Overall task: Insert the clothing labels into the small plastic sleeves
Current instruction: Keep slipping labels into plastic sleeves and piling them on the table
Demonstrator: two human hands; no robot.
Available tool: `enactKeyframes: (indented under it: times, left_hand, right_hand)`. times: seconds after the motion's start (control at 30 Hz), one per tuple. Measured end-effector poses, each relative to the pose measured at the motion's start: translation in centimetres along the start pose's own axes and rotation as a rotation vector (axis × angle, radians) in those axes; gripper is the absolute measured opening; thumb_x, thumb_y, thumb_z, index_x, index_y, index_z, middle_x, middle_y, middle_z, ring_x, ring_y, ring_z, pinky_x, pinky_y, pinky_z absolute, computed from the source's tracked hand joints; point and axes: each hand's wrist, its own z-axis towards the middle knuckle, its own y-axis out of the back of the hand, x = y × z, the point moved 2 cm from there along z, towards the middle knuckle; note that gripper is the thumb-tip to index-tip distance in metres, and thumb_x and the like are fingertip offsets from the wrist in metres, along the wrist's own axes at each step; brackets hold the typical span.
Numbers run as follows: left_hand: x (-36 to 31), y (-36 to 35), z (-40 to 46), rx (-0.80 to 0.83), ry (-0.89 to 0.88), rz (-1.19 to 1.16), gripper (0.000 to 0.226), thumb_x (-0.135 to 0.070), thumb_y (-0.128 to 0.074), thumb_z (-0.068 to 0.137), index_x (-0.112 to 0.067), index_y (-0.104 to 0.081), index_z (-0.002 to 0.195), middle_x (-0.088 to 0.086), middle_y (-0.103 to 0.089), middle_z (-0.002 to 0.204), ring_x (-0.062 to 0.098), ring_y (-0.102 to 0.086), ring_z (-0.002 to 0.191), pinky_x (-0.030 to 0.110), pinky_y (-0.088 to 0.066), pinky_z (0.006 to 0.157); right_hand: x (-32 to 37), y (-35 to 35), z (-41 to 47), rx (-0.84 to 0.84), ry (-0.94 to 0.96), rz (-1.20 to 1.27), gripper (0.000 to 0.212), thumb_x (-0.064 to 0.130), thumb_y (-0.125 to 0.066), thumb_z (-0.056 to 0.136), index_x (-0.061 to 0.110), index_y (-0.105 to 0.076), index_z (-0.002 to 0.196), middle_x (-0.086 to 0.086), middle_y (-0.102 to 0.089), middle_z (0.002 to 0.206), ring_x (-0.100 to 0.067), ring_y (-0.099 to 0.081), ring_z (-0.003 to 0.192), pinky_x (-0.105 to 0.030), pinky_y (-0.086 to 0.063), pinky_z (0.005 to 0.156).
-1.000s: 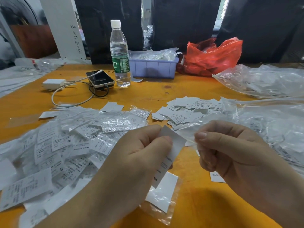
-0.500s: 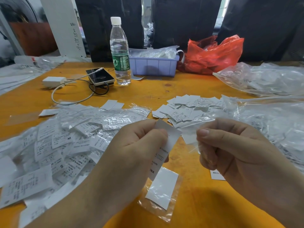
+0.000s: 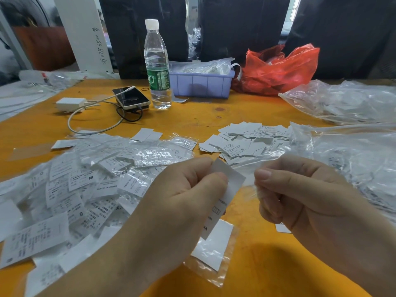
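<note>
My left hand (image 3: 182, 202) pinches a white printed clothing label (image 3: 227, 189) between thumb and fingers, held upright above the orange table (image 3: 214, 121). My right hand (image 3: 304, 198) is closed on a small clear plastic sleeve (image 3: 252, 189), barely visible, just right of the label. A filled sleeve (image 3: 214, 251) lies flat below my hands. A heap of sleeved labels (image 3: 90, 181) covers the left of the table. Loose bare labels (image 3: 242, 142) are piled at centre right.
A water bottle (image 3: 157, 67), a phone (image 3: 130, 97) with cable and white charger (image 3: 69, 102) stand at the back left. A lilac tray (image 3: 199, 84) and red bag (image 3: 278, 69) sit behind. Clear plastic bags (image 3: 347, 151) fill the right side.
Both hands have stayed nearly in place. The label in my left hand has tilted slightly toward the sleeve in my right hand.
</note>
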Motion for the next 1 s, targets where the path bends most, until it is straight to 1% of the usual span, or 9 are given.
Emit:
enactKeyframes:
  times: [0.07, 0.13, 0.27, 0.37, 0.57, 0.8, 0.87, 0.97, 1.0]
  left_hand:
    - [0.0, -0.1, 0.0, 0.031, 0.000, 0.008, 0.030, -0.037, -0.048, 0.080, -0.011, -0.062, 0.080, 0.013, -0.053, 0.064, 0.009, -0.050, 0.054, 0.018, -0.039, 0.047]
    - [0.0, -0.3, 0.0, 0.063, 0.000, 0.006, 0.030, -0.038, -0.050, 0.080, -0.010, -0.062, 0.080, 0.015, -0.051, 0.065, 0.012, -0.049, 0.057, 0.019, -0.038, 0.049]
    - [0.5, -0.4, 0.0, 0.109, 0.014, -0.018, 0.041, -0.051, -0.051, 0.072, -0.014, -0.064, 0.084, 0.004, -0.052, 0.063, 0.016, -0.052, 0.061, 0.024, -0.040, 0.054]
    - [0.7, -0.4, 0.1, 0.140, 0.044, -0.062, 0.043, -0.052, -0.051, 0.070, -0.013, -0.064, 0.083, 0.002, -0.053, 0.064, 0.018, -0.052, 0.062, 0.029, -0.040, 0.055]
    - [0.7, -0.6, 0.0, 0.220, 0.087, -0.124, 0.026, -0.046, -0.054, 0.073, -0.026, -0.070, 0.076, -0.006, -0.060, 0.061, 0.008, -0.057, 0.059, 0.018, -0.043, 0.052]
    - [1.1, -0.7, 0.0, 0.285, 0.117, -0.134, 0.031, -0.051, -0.054, 0.070, -0.028, -0.071, 0.080, -0.009, -0.060, 0.062, 0.008, -0.059, 0.061, 0.020, -0.044, 0.055]
    - [1.3, -0.8, 0.0, 0.288, 0.118, -0.124, 0.033, -0.052, -0.054, 0.070, -0.027, -0.071, 0.082, -0.009, -0.059, 0.063, 0.010, -0.057, 0.062, 0.025, -0.044, 0.059]
    - [1.3, -0.8, 0.1, 0.283, 0.109, -0.111, 0.036, -0.054, -0.054, 0.071, -0.025, -0.072, 0.084, -0.006, -0.056, 0.067, 0.017, -0.052, 0.065, 0.041, -0.040, 0.064]
    - [1.3, -0.9, 0.1, 0.280, 0.105, -0.107, 0.037, -0.054, -0.053, 0.072, -0.025, -0.072, 0.085, -0.005, -0.055, 0.068, 0.017, -0.051, 0.065, 0.042, -0.039, 0.064]
  right_hand:
    - [0.0, 0.0, 0.0, 0.002, -0.003, 0.004, 0.031, 0.032, -0.084, 0.056, 0.008, -0.068, 0.067, -0.007, -0.051, 0.051, -0.015, -0.043, 0.044, -0.023, -0.040, 0.045]
    - [0.0, 0.0, 0.0, 0.004, -0.002, -0.002, 0.035, 0.034, -0.085, 0.055, 0.007, -0.068, 0.068, -0.006, -0.052, 0.050, -0.015, -0.043, 0.044, -0.024, -0.040, 0.045]
    - [0.1, -0.1, -0.1, 0.005, -0.007, -0.010, 0.027, 0.030, -0.080, 0.058, 0.008, -0.068, 0.066, -0.007, -0.052, 0.050, -0.015, -0.043, 0.044, -0.022, -0.040, 0.045]
    - [0.1, -0.2, -0.1, 0.004, -0.008, -0.011, 0.026, 0.030, -0.079, 0.057, 0.008, -0.068, 0.067, -0.006, -0.052, 0.049, -0.016, -0.043, 0.044, -0.022, -0.040, 0.044]
    - [0.1, -0.3, -0.2, 0.018, -0.007, -0.021, 0.029, 0.034, -0.084, 0.054, 0.011, -0.070, 0.065, -0.004, -0.053, 0.048, -0.015, -0.044, 0.044, -0.021, -0.040, 0.045]
    - [0.1, -0.3, -0.3, 0.024, 0.000, -0.030, 0.019, 0.029, -0.077, 0.060, 0.012, -0.069, 0.064, -0.003, -0.054, 0.051, -0.014, -0.045, 0.045, -0.022, -0.040, 0.045]
    - [0.1, -0.4, -0.3, 0.026, -0.015, -0.025, 0.019, 0.028, -0.077, 0.059, 0.011, -0.069, 0.064, -0.005, -0.055, 0.052, -0.014, -0.047, 0.045, -0.022, -0.040, 0.044]
    - [0.0, -0.4, -0.2, 0.028, -0.036, -0.028, 0.021, 0.028, -0.077, 0.057, 0.010, -0.071, 0.065, -0.010, -0.057, 0.056, -0.014, -0.049, 0.046, -0.023, -0.040, 0.044]
    - [0.0, -0.4, -0.2, 0.030, -0.044, -0.037, 0.021, 0.029, -0.077, 0.057, 0.011, -0.071, 0.066, -0.011, -0.057, 0.056, -0.014, -0.049, 0.047, -0.023, -0.040, 0.044]
